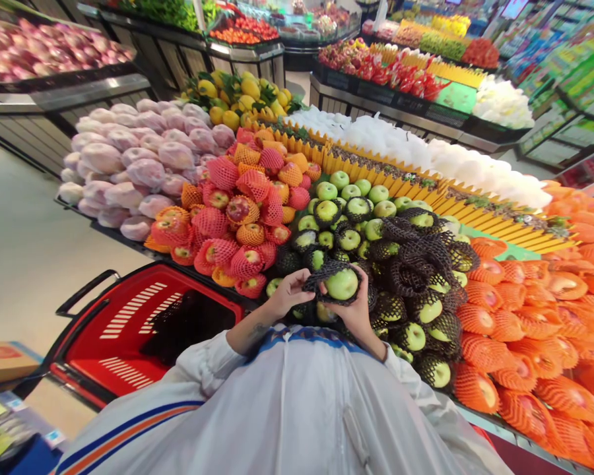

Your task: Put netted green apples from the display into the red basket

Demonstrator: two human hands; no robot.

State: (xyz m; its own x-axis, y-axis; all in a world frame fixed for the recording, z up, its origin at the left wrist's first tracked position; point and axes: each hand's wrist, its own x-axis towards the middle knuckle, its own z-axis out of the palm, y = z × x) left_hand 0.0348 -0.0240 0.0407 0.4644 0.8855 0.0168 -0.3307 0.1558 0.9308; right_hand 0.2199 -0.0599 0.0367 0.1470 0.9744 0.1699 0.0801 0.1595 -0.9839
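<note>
A green apple (341, 284) sits in my right hand (354, 310), whose fingers curl round its side and underside. Black foam netting (321, 274) wraps part of this apple, leaving its front bare. My left hand (290, 295) pinches the netting's loose edge at the apple's left side. Both hands are just above the near part of the green apple pile (349, 239), where some apples wear black nets and others are bare. To the right of my hands, several spare black nets (410, 257) lie heaped on the apples.
Red and orange netted apples (237, 211) lie left of the green ones, with wrapped pale fruit (143, 148) beyond. Orange-netted fruit (515, 316) fills the right. A red basket (86, 323) holding black netting (178, 326) stands at lower left. A yellow fence divider (376, 171) runs behind.
</note>
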